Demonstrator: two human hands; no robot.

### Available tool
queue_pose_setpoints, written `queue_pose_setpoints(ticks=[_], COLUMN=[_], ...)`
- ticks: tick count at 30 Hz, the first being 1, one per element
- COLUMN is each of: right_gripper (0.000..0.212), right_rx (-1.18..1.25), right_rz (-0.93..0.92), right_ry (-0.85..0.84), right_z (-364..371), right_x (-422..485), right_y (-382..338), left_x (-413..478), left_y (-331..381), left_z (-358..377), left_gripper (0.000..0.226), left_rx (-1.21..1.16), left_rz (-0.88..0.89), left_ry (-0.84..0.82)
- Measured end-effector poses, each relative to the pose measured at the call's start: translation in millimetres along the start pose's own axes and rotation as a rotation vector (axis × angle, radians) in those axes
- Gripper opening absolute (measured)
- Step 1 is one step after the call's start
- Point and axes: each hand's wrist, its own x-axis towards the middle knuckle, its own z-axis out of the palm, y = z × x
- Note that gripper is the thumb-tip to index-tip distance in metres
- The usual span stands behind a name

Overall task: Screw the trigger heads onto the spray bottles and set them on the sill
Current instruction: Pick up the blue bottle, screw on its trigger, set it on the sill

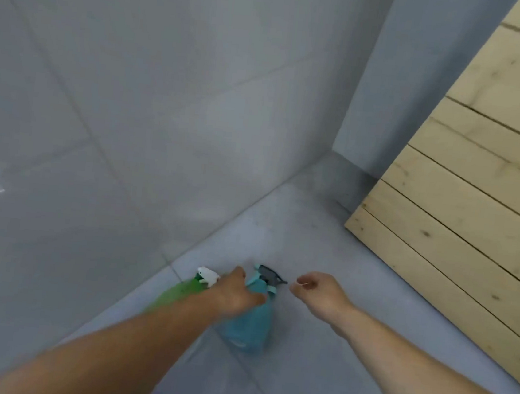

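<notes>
A blue spray bottle (249, 327) with a grey and teal trigger head (268, 277) stands on the grey tiled surface (321, 299). My left hand (237, 294) grips it around the neck. Just left of it, partly behind my left forearm, is a green spray bottle (174, 295) with a white trigger head (207, 275). My right hand (319, 291) hovers just right of the blue bottle's nozzle, fingers loosely curled and holding nothing. The picture is motion-blurred.
A grey tiled wall (133, 103) rises at the left and meets the surface along a diagonal edge. A pale wooden slatted panel (462, 218) leans at the right, close to the corner.
</notes>
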Motion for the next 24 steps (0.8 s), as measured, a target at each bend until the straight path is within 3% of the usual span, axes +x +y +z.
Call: queue_pose_setpoints(ticks=[5,11,13,17,24], right_gripper=[0.056,0.064,0.056,0.037,0.021], right_rx=[0.044,0.026,-0.019,-0.023,0.205], right_rz=[0.082,0.110,0.102,0.108,0.133], right_ry=[0.032,0.098,0.111,0.068,-0.023], right_z=[36.7,61.8,67.1,70.5,55.6], right_x=[53.2,91.2,95.9,95.3,87.6], right_y=[17.8,17.4,16.3,14.3,15.7], left_x=[37.5,47.6,47.8,49.8,43.3], left_y=[-15.8,-29.4,-33.3,-41.2,-49.3], left_z=[30.7,55.9,59.4,60.8,63.1], left_gripper=[0.079,0.080,0.089,0.075,0.064], left_rx=[-0.010,-0.226,-0.261,-0.338,-0.439], left_rz=[-0.074,-0.135,-0.142,-0.143,-0.128], left_ry=[-0.005,0.003,0.009,0.007,-0.030])
